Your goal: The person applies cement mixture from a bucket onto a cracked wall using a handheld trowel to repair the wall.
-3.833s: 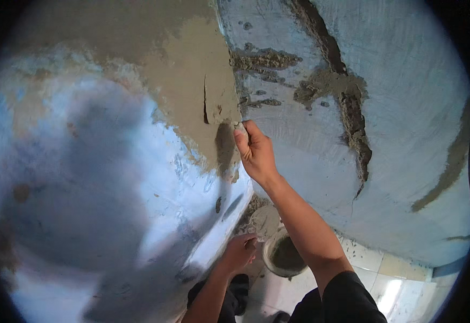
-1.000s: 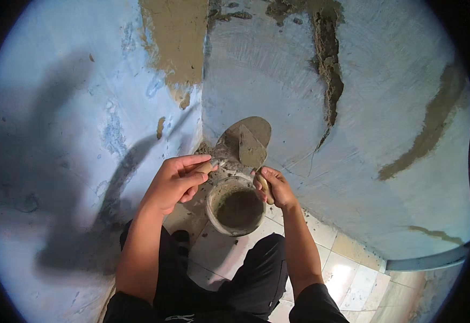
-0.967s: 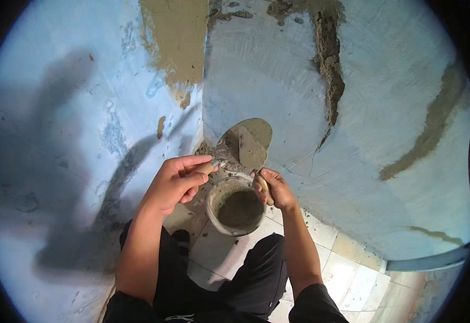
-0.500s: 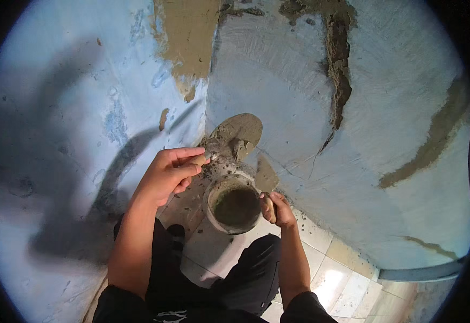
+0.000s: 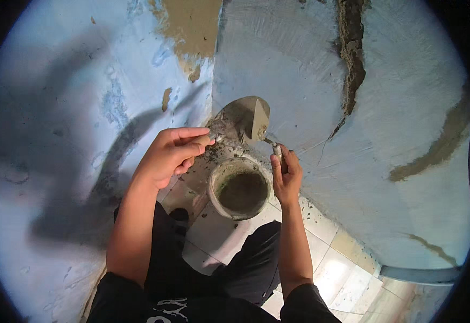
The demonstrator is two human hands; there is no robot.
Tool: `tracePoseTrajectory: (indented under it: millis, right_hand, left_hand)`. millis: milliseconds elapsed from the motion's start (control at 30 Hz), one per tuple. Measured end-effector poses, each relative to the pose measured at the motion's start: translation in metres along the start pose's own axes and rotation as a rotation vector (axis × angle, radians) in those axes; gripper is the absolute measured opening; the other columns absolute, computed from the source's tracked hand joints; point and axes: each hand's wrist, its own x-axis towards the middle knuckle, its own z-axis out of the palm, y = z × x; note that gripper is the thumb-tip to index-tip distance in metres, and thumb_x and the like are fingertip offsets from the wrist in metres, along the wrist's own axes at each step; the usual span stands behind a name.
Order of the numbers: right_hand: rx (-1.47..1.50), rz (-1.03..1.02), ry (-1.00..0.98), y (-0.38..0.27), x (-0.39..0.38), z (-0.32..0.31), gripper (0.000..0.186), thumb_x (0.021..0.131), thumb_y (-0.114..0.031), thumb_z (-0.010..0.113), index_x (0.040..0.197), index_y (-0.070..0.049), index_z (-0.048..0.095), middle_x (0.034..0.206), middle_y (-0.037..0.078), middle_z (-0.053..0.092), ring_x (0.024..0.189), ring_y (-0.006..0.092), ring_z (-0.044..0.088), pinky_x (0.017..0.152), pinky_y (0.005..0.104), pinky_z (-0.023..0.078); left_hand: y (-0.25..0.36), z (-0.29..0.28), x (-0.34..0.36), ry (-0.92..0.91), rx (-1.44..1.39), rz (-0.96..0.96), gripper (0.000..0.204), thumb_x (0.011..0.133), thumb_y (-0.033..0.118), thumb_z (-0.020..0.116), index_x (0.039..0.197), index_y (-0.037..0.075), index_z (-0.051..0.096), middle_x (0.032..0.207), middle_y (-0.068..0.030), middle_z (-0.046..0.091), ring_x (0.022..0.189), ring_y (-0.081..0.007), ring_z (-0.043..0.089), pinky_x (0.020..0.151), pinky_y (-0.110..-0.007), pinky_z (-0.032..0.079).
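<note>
Your left hand grips the wooden handle of a round-nosed trowel, index finger laid out straight, with its mortar-smeared blade reaching toward the corner where the two walls meet. Your right hand is closed around the handle of a pointing trowel; its blade overlaps the round one in view, though whether they touch you cannot tell from here. A little mortar clings near the pointing blade's heel.

Below both tools, the bucket stands on the tiled floor by that same corner, with wet mortar inside.

Coverage looks partial. A mortar patch fills the upper right edge of the left wall, which is mostly blue below it. On the right wall, a deep crack gapes open, while a mortar streak runs near its right edge.

The only marking is a pale print on your black shirt, partly cut off; no label shows on the bucket or trowels.
</note>
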Motion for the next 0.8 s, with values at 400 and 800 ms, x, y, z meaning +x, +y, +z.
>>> tracePoseTrajectory:
  millis: [400, 800]
  right_hand:
    - [0.34, 0.573, -0.124, 0.067, -0.117, 0.044, 0.038, 0.104, -0.026, 0.062, 0.129, 0.003, 0.056, 0.083, 0.003, 0.059, 0.059, 0.0093, 0.057, 0.052, 0.0244, 0.047]
    - [0.88, 1.197, -0.27, 0.029, -0.157, 0.245, 0.023, 0.102, -0.025, 0.054, 0.102, -0.002, 0.053, 0.072, 0.007, 0.055, 0.045, 0.0168, 0.05, 0.038, 0.0345, 0.038]
  left_hand:
    - [0.004, -0.002, 0.001, 0.154, 0.044, 0.11, 0.049, 0.091, -0.003, 0.063, 0.14, -0.003, 0.057, 0.125, -0.0149, 0.07, 0.058, -0.0034, 0.044, 0.046, -0.02, 0.032]
    - [-0.003, 0.015, 0.0, 0.197, 0.022, 0.141, 0.052, 0.091, 0.0, 0.067, 0.14, -0.009, 0.054, 0.118, -0.0146, 0.071, 0.06, -0.0049, 0.05, 0.046, -0.021, 0.037]
